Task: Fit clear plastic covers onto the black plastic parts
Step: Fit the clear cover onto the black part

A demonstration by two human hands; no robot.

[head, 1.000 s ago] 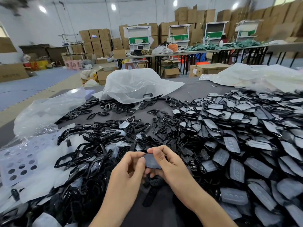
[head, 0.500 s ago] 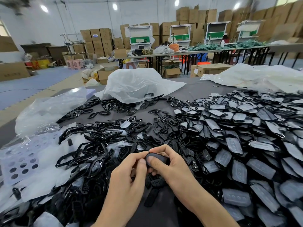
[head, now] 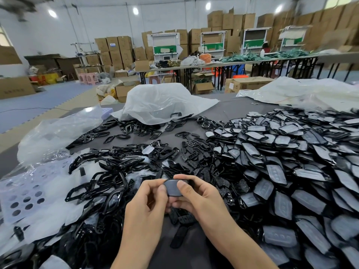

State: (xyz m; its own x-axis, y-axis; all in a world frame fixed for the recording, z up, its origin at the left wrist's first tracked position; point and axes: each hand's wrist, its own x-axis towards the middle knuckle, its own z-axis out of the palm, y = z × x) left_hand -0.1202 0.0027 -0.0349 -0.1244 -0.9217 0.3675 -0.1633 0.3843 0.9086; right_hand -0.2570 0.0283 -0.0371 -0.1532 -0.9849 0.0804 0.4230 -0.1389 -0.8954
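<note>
Both hands hold one black plastic part (head: 173,188) with a greyish clear cover on its face, just above the dark table. My left hand (head: 148,202) pinches its left side with thumb and forefinger. My right hand (head: 196,195) grips its right side, thumb pressed on the cover. A big heap of covered parts (head: 287,171) spreads across the right half of the table. Bare black frames and inserts (head: 116,171) lie tangled to the left and ahead of my hands.
Clear punched plastic sheets (head: 29,197) lie at the left. A white plastic bag (head: 161,101) sits at the table's far middle, another bag (head: 303,92) at the far right. Loose black inserts (head: 180,220) lie under my hands. Work tables and stacked cardboard boxes fill the room behind.
The part in my hands has turned from lying flat to face me more, and my thumbs have shifted onto its cover. Both hands stayed in the same place.
</note>
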